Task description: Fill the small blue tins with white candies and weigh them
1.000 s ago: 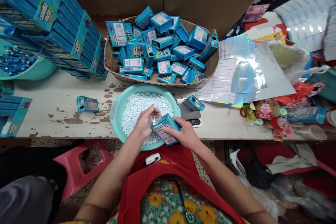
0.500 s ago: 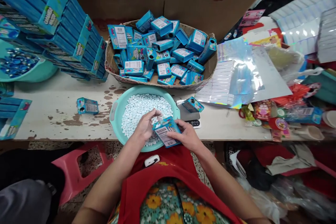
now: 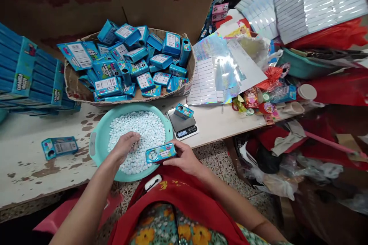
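Note:
My right hand [image 3: 184, 157] grips a small blue candy box [image 3: 161, 153] by its end, over the front right rim of a turquoise basin [image 3: 97, 122]. The box's top faces me, and white pieces show in its round opening. Small white candies [image 3: 149, 124] fill the basin. Just above them, my left hand [image 3: 126, 146] has its fingers drawn together; whatever they hold is hidden. Right of the basin stands a kitchen scale [image 3: 181, 124] with its display lit. Another blue box [image 3: 184, 111] lies on the scale.
Behind the basin, a cut-down cardboard box [image 3: 126, 103] holds many blue boxes. Stacked display trays [image 3: 25, 72] rise at the left, and a single blue box [image 3: 59, 147] lies on the table. Shiny label sheets [image 3: 212, 72] and mixed wrappers [image 3: 253, 97] cover the right side.
My view has swung to the right. My left hand has moved away from the box and over the candies. My right hand has turned the box so its top faces me.

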The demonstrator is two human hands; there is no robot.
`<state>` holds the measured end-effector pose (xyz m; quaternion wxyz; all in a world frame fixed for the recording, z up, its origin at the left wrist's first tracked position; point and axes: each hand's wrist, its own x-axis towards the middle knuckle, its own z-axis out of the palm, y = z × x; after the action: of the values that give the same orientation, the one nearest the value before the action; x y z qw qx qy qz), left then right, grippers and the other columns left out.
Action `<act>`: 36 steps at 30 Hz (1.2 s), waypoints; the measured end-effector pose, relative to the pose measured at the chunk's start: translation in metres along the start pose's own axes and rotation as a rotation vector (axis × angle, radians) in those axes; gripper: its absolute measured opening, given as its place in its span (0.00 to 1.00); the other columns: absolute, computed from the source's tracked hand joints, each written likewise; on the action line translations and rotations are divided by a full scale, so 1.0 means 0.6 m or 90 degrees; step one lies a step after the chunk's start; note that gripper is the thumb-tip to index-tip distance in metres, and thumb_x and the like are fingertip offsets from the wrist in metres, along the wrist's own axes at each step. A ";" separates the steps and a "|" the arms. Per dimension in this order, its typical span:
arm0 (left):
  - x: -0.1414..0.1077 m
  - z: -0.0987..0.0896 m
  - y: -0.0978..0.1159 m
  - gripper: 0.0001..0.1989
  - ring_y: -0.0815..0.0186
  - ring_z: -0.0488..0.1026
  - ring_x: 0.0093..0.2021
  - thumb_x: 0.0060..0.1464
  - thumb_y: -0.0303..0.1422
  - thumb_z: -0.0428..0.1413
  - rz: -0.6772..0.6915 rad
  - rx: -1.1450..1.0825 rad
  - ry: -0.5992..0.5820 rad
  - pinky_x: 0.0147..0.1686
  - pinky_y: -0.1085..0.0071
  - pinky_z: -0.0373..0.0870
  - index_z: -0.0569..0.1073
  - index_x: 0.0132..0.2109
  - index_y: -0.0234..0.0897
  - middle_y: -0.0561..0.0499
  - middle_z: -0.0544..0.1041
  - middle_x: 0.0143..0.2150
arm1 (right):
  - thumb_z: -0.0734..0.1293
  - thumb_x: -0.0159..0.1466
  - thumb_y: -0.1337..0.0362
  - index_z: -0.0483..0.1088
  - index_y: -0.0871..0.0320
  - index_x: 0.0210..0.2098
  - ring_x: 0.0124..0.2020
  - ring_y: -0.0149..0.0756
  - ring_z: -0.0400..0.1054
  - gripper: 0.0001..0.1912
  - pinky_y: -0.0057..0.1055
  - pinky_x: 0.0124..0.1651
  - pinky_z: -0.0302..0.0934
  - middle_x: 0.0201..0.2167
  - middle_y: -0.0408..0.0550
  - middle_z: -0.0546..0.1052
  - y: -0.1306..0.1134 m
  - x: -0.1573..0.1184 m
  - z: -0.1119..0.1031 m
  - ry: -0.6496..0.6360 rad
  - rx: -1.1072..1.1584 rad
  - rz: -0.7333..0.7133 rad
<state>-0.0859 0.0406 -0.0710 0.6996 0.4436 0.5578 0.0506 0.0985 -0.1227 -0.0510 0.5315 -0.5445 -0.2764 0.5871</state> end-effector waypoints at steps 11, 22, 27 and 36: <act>0.081 0.188 0.222 0.08 0.63 0.69 0.38 0.50 0.27 0.50 0.399 0.719 -0.144 0.38 0.69 0.62 0.74 0.36 0.35 0.48 0.73 0.37 | 0.77 0.47 0.62 0.72 0.54 0.38 0.38 0.35 0.71 0.19 0.32 0.46 0.65 0.36 0.42 0.78 -0.009 -0.049 -0.152 0.291 0.040 -0.021; 0.124 0.264 0.234 0.13 0.61 0.68 0.41 0.52 0.22 0.47 0.510 0.921 -0.103 0.37 0.68 0.61 0.71 0.42 0.37 0.46 0.68 0.41 | 0.77 0.48 0.60 0.72 0.56 0.39 0.38 0.38 0.72 0.20 0.36 0.46 0.67 0.37 0.45 0.79 -0.007 -0.062 -0.224 0.396 0.056 -0.030; 0.123 0.266 0.236 0.12 0.61 0.67 0.40 0.52 0.23 0.47 0.536 0.898 -0.105 0.36 0.68 0.60 0.71 0.42 0.37 0.46 0.68 0.40 | 0.77 0.48 0.60 0.71 0.55 0.39 0.37 0.37 0.72 0.20 0.34 0.45 0.67 0.36 0.44 0.79 -0.006 -0.055 -0.236 0.411 0.046 -0.024; 0.106 0.238 0.226 0.09 0.63 0.69 0.38 0.53 0.26 0.49 0.555 0.712 -0.019 0.37 0.70 0.62 0.72 0.39 0.38 0.50 0.73 0.37 | 0.76 0.48 0.60 0.71 0.56 0.39 0.37 0.38 0.72 0.20 0.35 0.43 0.67 0.35 0.44 0.79 -0.007 -0.055 -0.240 0.433 0.016 -0.040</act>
<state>0.1132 0.0771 -0.0281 0.2905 0.9199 0.2622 0.0256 0.2290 -0.1886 -0.0724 0.6176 -0.6937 -0.0929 0.3588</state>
